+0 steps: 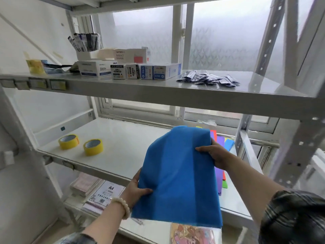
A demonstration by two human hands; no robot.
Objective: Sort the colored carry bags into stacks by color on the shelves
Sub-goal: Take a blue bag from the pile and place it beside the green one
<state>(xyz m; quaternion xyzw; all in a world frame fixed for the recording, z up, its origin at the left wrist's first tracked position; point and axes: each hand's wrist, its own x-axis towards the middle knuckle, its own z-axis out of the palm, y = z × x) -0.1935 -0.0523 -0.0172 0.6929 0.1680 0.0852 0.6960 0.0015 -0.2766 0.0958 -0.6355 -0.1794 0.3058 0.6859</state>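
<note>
A flat blue carry bag hangs in the air in front of the middle shelf. My left hand grips its lower left edge, thumb on top. My right hand grips its upper right edge. Behind the blue bag, on the right part of the middle shelf, lies a mixed pile of colored bags in purple, red, green, yellow and light blue, mostly hidden by the bag I hold.
Two yellow tape rolls stand on the left of the middle shelf. The upper shelf carries stationery boxes and small dark packets. Paper packs lie on the lower shelf. A metal upright stands at the right.
</note>
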